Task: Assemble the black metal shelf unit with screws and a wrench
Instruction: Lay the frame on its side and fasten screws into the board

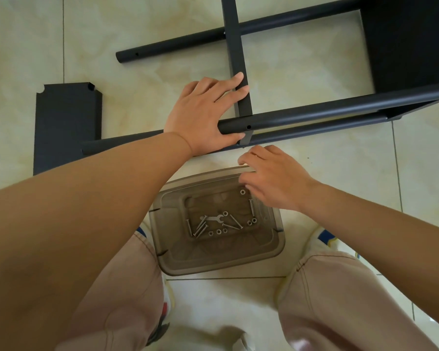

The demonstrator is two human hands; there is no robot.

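The black shelf unit lies on its side on the tiled floor. My left hand (203, 115) holds the end of the upper near tube (340, 110), thumb under it, with straight fingers resting on a thin shelf panel (235, 46) standing on edge. A lower tube (314, 130) runs just beneath, with a small screw head (245, 147) showing under it. My right hand (271, 178) hovers with curled fingers over the far rim of a translucent brown tray (213, 262); anything in its fingers is hidden. The tray holds several screws (199, 228), nuts (218, 232) and a small wrench (214, 219).
A loose black shelf panel (66, 122) lies flat at the left. A far tube (188, 43) and a fitted shelf (411, 41) lie at the top right. My knees (340, 300) and shoes (325, 236) flank the tray.
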